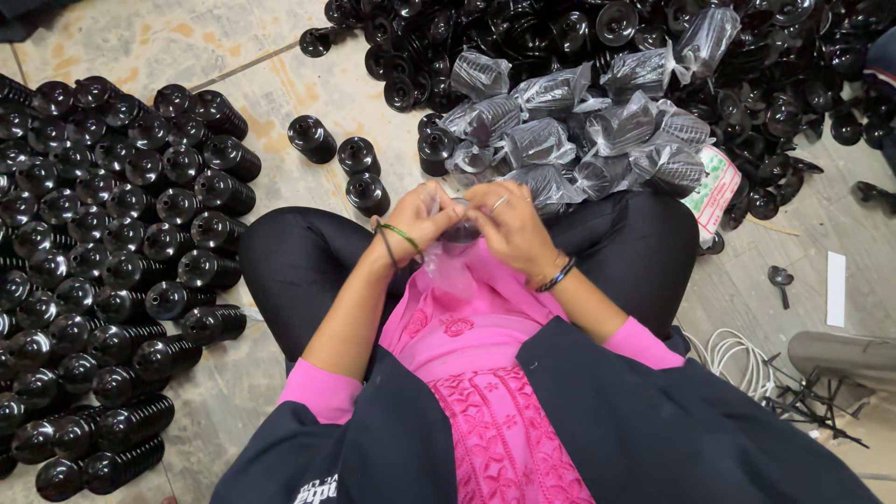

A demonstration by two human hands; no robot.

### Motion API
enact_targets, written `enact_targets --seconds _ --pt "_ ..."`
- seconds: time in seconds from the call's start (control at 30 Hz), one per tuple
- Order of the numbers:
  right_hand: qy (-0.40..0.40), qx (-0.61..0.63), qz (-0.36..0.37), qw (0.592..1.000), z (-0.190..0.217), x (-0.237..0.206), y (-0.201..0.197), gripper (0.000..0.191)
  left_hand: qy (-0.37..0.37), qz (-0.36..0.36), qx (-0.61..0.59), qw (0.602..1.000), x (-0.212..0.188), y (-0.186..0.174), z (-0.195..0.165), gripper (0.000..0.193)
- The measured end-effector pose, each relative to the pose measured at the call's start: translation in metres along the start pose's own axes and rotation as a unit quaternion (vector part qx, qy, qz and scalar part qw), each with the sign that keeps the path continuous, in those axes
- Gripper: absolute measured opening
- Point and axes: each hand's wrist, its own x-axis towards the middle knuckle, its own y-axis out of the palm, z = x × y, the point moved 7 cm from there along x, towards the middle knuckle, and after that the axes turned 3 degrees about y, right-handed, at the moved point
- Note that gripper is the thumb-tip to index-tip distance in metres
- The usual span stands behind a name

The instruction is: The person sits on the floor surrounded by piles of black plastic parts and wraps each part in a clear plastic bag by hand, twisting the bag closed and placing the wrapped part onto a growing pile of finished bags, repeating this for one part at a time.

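Observation:
My left hand and my right hand meet over my lap, both gripping a clear plastic bag with a black ribbed part partly hidden between my fingers. The loose end of the bag hangs down onto my pink tunic. Just beyond my hands lies a heap of bagged black parts.
Stacked rows of black ribbed parts fill the floor at my left. A big loose pile of black parts spreads across the top right. Three single parts stand ahead of my left knee. White cable coils at right.

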Motion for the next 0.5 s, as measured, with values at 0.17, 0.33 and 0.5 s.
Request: enact_targets --seconds 0.17,0.33,0.5 --pt "0.251 0.313 0.046 0.915 -0.045 -0.017 0.031 0.009 0.136 -0.047 0.094 0.985 -0.016 0.016 -0.045 0.016" --pt "0.283 0.399 0.101 0.866 -0.049 -0.023 0.044 0.026 0.185 -0.138 0.165 0.959 -0.036 0.017 -0.066 0.014" --pt "0.310 0.242 0.089 0.915 -0.041 -0.013 0.029 0.007 0.215 -0.192 0.203 0.936 -0.040 0.015 -0.048 0.015"
